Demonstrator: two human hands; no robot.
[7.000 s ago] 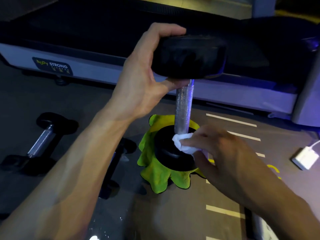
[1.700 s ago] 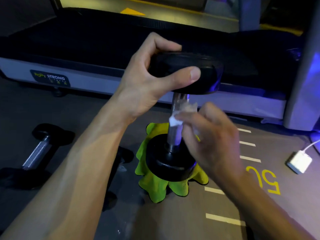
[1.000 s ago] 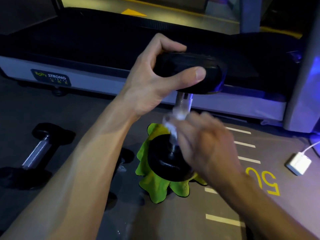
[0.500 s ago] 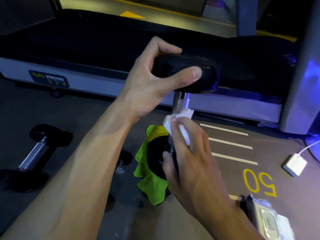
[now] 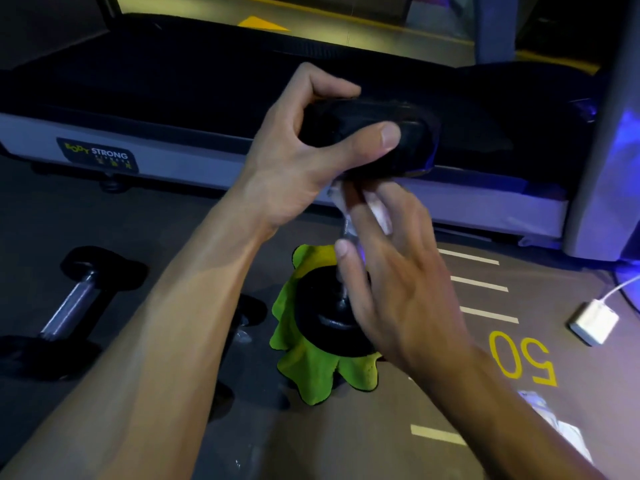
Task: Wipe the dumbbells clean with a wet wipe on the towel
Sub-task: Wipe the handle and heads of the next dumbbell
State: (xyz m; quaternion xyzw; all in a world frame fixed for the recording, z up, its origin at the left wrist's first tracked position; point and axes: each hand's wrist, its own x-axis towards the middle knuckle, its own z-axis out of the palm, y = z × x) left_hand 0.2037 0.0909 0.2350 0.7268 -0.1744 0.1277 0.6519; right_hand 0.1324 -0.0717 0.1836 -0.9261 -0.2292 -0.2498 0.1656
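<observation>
The dumbbell (image 5: pixel 349 216) I am cleaning stands on end, its lower black head resting on the green towel (image 5: pixel 311 368), and I place everything else from that towel. Straight above it, my left hand (image 5: pixel 304 161) grips the upper head, fingers curled over the top and thumb across the near edge, as it did half a second ago. What has changed is my right hand (image 5: pixel 398 282): half a second ago it held the wet wipe (image 5: pixel 377 211) low on the shaft; now the wipe is up under the upper head, pinched in my fingertips against the top of the shaft, while my other fingers lie loose and spread. I judge the shaft's length has now been covered, so the heads come next.

Left of the towel, two more dumbbells (image 5: pixel 69 306) lie on the floor, apparently still to do. To the right of the towel and nearer me, a pale wipe packet (image 5: pixel 554 424) lies at the frame edge; I cannot tell what is left inside it. No other container shows.
</observation>
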